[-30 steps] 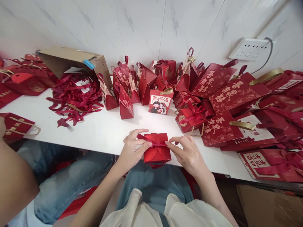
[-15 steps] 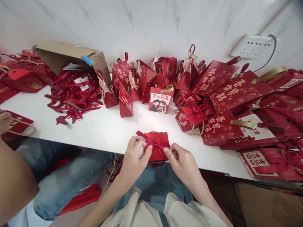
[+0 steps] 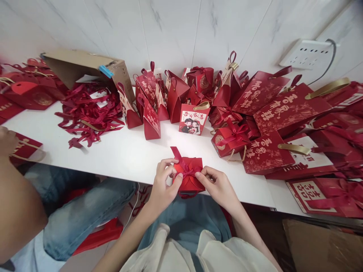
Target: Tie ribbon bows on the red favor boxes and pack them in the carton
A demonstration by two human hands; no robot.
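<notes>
A small red gift box [image 3: 195, 186] sits at the table's front edge, between my two hands. On its top lies a dark red ribbon bow [image 3: 188, 173], one ribbon end standing up at the upper left. My left hand [image 3: 165, 183] is at the box's left side, thumb and fingers closed on the ribbon. From the right, my right hand [image 3: 218, 183] pinches the bow's right part between thumb and curled fingers. A dark red cord handle shows under the box's front.
Red gift boxes [image 3: 151, 119] stand behind; more are heaped on the right [image 3: 266, 153]. Loose ribbons [image 3: 90, 109] spill from a cardboard box [image 3: 85, 60]. At the left, another person's hand [image 3: 7, 141] is by a red bag [image 3: 27, 145]. A power strip [image 3: 307, 53] hangs on the wall.
The ribbon end at the bow's upper left has risen from slanting low to standing more upright. My right hand has shifted slightly, its thumb a little higher on the bow.
</notes>
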